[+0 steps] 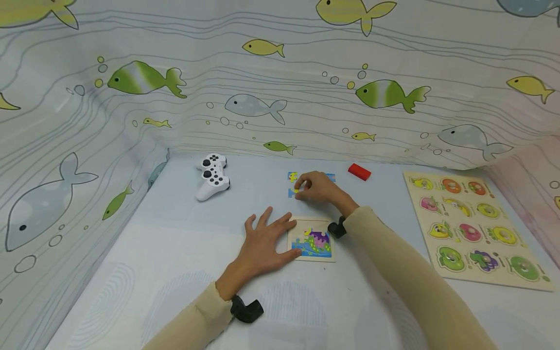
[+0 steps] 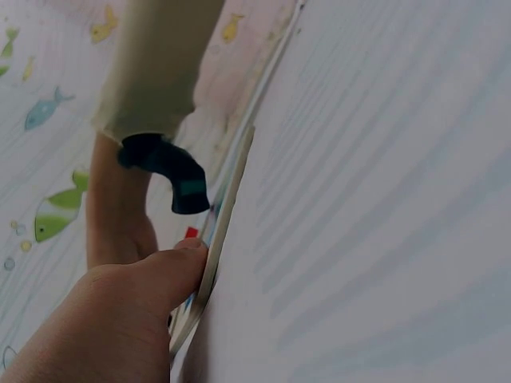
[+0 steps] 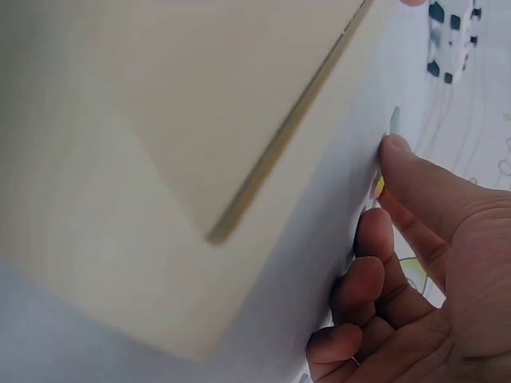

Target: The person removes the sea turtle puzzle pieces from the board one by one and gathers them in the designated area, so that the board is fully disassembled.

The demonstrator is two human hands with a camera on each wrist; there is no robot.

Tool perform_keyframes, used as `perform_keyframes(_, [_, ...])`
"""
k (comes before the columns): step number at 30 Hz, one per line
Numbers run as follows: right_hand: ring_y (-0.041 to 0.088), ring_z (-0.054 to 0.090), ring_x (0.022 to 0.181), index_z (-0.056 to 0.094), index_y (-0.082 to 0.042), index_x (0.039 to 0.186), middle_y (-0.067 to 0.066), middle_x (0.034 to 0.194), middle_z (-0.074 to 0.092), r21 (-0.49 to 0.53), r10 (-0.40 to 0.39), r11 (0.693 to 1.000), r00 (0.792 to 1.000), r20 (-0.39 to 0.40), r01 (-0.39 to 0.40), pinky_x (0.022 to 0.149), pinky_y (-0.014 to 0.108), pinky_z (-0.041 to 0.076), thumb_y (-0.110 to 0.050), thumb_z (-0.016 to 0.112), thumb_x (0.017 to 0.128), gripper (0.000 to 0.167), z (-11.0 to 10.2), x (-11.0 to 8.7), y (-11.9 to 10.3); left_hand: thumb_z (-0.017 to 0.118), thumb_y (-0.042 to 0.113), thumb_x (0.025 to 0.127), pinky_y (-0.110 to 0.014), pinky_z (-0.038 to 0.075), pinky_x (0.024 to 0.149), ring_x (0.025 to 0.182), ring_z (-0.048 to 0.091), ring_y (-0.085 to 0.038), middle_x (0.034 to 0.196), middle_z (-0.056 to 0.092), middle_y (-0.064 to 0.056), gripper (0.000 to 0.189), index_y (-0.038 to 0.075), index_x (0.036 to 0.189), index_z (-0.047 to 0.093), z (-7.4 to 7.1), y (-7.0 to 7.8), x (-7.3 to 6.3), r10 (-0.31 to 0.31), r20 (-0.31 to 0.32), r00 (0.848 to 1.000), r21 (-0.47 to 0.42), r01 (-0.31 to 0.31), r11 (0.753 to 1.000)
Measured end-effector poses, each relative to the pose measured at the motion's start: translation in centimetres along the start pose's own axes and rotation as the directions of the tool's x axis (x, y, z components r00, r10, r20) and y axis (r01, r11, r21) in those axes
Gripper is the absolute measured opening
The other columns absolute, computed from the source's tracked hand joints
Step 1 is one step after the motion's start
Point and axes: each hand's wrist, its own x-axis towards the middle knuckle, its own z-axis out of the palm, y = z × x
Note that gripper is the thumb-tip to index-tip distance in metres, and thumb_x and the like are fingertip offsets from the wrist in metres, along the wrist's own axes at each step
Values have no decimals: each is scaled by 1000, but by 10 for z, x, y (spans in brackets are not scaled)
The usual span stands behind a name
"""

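Note:
A small wooden jigsaw tray (image 1: 310,259) lies on the table, its lower part filled with joined pieces (image 1: 319,243) in blue, green and purple. My left hand (image 1: 267,243) rests with spread fingers at the tray's left side. In the left wrist view, its thumb (image 2: 180,267) touches the tray's edge (image 2: 227,207). Beyond the tray, my right hand (image 1: 321,188) pinches a jigsaw piece (image 3: 380,187) between thumb and forefinger, mostly hidden by the fingers. Other loose blue and yellow pieces (image 1: 292,176) lie around that hand, partly covered by it.
A white game controller (image 1: 213,176) lies at the back left. Behind the right hand is a red block (image 1: 359,171). A large wooden fruit puzzle board (image 1: 477,228) lies on the right. A fish-patterned curtain (image 1: 262,131) encloses the table's back and sides.

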Motion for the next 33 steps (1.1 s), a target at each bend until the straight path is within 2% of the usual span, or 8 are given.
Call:
perform_keyframes(16, [20, 55, 84, 74, -14, 112, 8, 97, 65, -6, 51, 999, 998, -32, -51, 68, 27, 42, -27, 78, 90, 26, 1, 7, -7, 58, 69, 87, -71, 12, 114, 155, 25, -39, 158, 48, 8, 72, 29, 147, 56, 0, 0, 0, 2, 3, 1000, 1, -2, 1000])
perform_keyframes(25, [20, 54, 83, 72, -15, 119, 9, 99, 65, 46, 46, 998, 998, -38, -44, 68, 26, 42, -29, 78, 90, 33, 1, 4, -2, 57, 70, 87, -71, 12, 114, 155, 24, -39, 159, 47, 8, 72, 29, 147, 55, 1, 0, 0, 1, 6, 1000, -3, -1, 1000])
perform_keyframes(33, [17, 52, 77, 74, -11, 117, 7, 89, 64, 109, 0, 994, 1000, -11, 1, 66, 26, 42, -25, 76, 91, 29, -4, -8, 7, 59, 69, 87, -70, 11, 115, 155, 24, -39, 158, 47, 9, 72, 30, 147, 55, 0, 0, 1, -3, 5, 1000, 2, 3, 1000])
